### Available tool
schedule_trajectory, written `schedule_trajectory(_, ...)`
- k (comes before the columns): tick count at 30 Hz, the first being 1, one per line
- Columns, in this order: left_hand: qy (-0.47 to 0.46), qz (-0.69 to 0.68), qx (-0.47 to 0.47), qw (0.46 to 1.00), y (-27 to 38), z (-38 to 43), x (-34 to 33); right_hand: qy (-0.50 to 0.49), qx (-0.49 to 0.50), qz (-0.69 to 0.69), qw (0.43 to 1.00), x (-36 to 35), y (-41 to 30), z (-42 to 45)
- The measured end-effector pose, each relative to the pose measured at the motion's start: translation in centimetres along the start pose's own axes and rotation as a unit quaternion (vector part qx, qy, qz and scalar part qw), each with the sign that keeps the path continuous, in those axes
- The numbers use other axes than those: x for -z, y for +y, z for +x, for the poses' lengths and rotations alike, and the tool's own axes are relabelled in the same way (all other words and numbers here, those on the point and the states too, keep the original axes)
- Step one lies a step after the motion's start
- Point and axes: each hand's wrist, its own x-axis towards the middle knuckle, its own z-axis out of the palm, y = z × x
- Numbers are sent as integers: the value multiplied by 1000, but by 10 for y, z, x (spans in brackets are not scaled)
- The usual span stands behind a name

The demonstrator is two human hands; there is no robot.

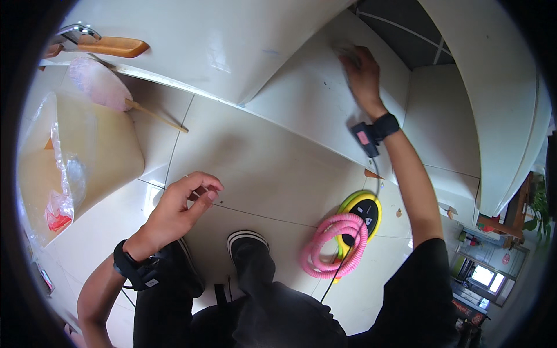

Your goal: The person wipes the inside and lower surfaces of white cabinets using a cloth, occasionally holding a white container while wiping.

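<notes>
My right hand (362, 71) reaches onto a white board or cabinet shelf (313, 104) at the upper right. Its fingertips are blurred against something pale, perhaps a cloth or tissue, which I cannot make out clearly. A few small dark specks lie on the white surface to the left of that hand. My left hand (189, 204) hangs over the tiled floor with curled fingers, thumb and forefinger close together, and no object shows in it. Each wrist wears a black strap with a small device and a cable.
A coiled pink ribbed hose (311, 250) lies over a yellow and black device (374, 209) on the floor. At left stand a cream bin (109, 152) with a plastic liner, a round pink fan (98, 82) with a wooden handle, and a wooden-handled utensil (115, 46).
</notes>
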Motion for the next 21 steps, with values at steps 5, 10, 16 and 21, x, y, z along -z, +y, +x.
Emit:
schedule_trajectory(5, 3, -27, -9, 1000, 7, 6, 1, 45, -142, -46, 988, 60, 128, 11)
schedule_trajectory(10, 28, -17, 23, 999, -12, -11, 2, -8, 60, -81, 995, -7, 25, 31)
schedule_trajectory(16, 55, 22, 7, 998, -9, -24, 7, -63, -36, 118, 990, -29, 39, 39)
schedule_trajectory(21, 65, -54, 38, 996, -15, -21, 15, -65, 150, -225, 961, -3, 163, 79)
